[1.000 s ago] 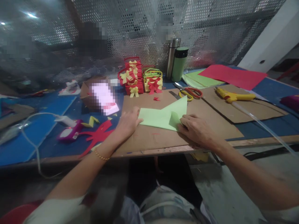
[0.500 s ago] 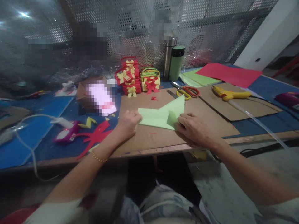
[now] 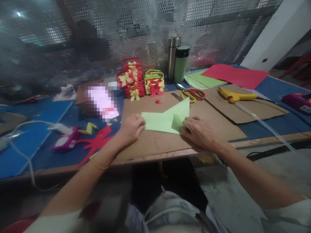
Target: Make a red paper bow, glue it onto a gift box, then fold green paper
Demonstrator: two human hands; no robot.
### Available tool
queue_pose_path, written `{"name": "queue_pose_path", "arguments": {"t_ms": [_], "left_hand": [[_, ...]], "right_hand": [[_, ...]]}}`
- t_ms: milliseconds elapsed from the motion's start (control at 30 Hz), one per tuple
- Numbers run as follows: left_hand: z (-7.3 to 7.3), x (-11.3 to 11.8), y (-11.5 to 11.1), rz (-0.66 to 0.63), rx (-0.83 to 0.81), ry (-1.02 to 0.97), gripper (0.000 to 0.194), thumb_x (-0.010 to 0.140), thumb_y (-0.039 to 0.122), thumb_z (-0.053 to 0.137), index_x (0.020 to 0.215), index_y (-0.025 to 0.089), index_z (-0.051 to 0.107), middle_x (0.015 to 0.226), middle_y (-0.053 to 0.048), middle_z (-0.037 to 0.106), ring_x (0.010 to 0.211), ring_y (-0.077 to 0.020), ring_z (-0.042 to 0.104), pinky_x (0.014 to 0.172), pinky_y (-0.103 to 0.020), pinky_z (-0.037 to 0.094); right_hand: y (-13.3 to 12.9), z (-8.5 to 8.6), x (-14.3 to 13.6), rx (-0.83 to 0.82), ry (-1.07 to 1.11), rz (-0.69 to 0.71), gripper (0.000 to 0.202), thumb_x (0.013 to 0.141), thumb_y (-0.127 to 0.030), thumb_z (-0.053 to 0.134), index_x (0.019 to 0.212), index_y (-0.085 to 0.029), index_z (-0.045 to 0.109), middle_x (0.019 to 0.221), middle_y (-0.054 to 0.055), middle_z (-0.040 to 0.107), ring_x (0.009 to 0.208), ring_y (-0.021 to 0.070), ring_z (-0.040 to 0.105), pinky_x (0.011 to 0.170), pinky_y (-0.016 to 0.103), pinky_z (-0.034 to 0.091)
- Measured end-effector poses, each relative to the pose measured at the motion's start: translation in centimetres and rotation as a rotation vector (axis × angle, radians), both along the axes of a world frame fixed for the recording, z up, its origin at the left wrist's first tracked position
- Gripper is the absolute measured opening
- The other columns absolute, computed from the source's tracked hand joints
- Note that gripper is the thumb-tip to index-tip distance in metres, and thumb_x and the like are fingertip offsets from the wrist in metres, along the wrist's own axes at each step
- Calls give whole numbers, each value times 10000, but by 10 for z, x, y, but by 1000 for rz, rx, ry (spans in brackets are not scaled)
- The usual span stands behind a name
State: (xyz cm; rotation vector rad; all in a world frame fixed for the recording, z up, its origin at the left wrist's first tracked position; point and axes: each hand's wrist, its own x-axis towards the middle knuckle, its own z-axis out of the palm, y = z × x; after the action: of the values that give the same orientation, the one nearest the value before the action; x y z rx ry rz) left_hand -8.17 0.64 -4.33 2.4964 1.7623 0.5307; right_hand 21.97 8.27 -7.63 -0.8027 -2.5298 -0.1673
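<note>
A light green sheet of paper (image 3: 159, 122), folded along its near edge, lies on a brown cardboard sheet (image 3: 145, 147). Its far right corner sticks up to a point, and a fold curls near its right end. My left hand (image 3: 132, 127) grips the paper's left end with closed fingers. At the near right corner my right hand (image 3: 198, 131) pinches the paper, fingers curled. Just beyond the paper lie scissors with yellow handles (image 3: 189, 96) and scissors with orange handles (image 3: 198, 93).
Small red paper baskets (image 3: 132, 79) and a yellow one (image 3: 154, 84) stand at the back beside a green flask (image 3: 181, 64). A yellow glue gun (image 3: 236, 95) rests on cardboard at right. Red cutouts (image 3: 98, 142) and a phone (image 3: 103, 100) lie at left.
The whole view has shifted slightly, so things appear a little further left. Both hands keep hold of the green paper, whose shape looks the same.
</note>
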Motion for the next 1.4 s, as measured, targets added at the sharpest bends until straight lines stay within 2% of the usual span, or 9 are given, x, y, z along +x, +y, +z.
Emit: {"name": "queue_pose_path", "arguments": {"t_ms": [167, 333, 400, 633, 833, 1000, 1167, 1300, 1400], "left_hand": [[0, 3, -2, 13, 73, 166, 175, 991, 231, 470, 912, 187, 621, 1003, -108, 642, 969, -258, 551, 853, -414, 410], [4, 14, -5, -6, 217, 477, 252, 955, 107, 442, 828, 185, 645, 963, -133, 663, 888, -270, 538, 764, -422, 362], [4, 17, -5, -18, 255, 529, 269, 951, 83, 435, 825, 184, 650, 925, -129, 659, 846, -261, 538, 759, -416, 365], [0, 24, -3, -64, 225, 394, 345, 986, 105, 377, 882, 229, 682, 852, -86, 597, 722, -237, 477, 728, -402, 358], [2, 22, -3, -72, 239, 573, 368, 1001, 127, 374, 1061, 263, 711, 857, -84, 586, 699, -239, 454, 671, -388, 337], [4, 26, -4, -63, 171, 481, 304, 992, 182, 426, 1030, 265, 716, 843, -74, 581, 700, -228, 475, 676, -384, 329], [11, 41, -4, 39, 76, 329, 244, 980, 295, 483, 915, 226, 707, 860, -87, 588, 788, -260, 531, 704, -385, 330], [20, 56, -1, 154, -25, 318, 344, 985, 486, 512, 974, 215, 724, 964, -118, 632, 938, -304, 577, 774, -389, 371], [26, 67, 1, 244, -94, 361, 380, 971, 537, 534, 1036, 216, 726, 1022, -139, 658, 991, -326, 596, 798, -393, 388]], "right_hand": [[-1, 2, 0, 14, -15, 6, 272, 923, -164, 493, 662, -239, 481, 657, 12, 574, 594, 171, 457, 765, 304, 368], [-1, 2, -1, -17, -16, -26, 256, 914, -151, 507, 672, -231, 499, 676, 14, 585, 613, 170, 466, 767, 300, 358], [-2, 4, -2, -36, -27, -33, 247, 913, -143, 505, 679, -224, 512, 688, 16, 591, 622, 168, 472, 782, 299, 355], [-1, 7, -3, -77, -61, -48, 229, 920, -148, 509, 703, -209, 546, 710, 20, 602, 624, 158, 475, 801, 299, 345], [-2, 8, -3, -91, -52, -41, 234, 924, -159, 517, 698, -209, 548, 702, 17, 608, 628, 161, 482, 824, 297, 357], [-4, 9, -4, -85, -75, -94, 234, 918, -157, 512, 698, -200, 576, 713, 34, 631, 626, 160, 498, 829, 310, 354], [-8, 14, -6, -115, -139, -177, 238, 932, -198, 518, 717, -182, 618, 737, 58, 673, 631, 166, 531, 823, 325, 345], [-11, 19, -7, -144, -180, -224, 223, 931, -224, 539, 742, -174, 646, 772, 73, 703, 653, 176, 556, 828, 329, 338], [-12, 20, -8, -153, -194, -236, 221, 933, -223, 537, 756, -171, 659, 792, 78, 717, 661, 178, 562, 834, 328, 332]]}}
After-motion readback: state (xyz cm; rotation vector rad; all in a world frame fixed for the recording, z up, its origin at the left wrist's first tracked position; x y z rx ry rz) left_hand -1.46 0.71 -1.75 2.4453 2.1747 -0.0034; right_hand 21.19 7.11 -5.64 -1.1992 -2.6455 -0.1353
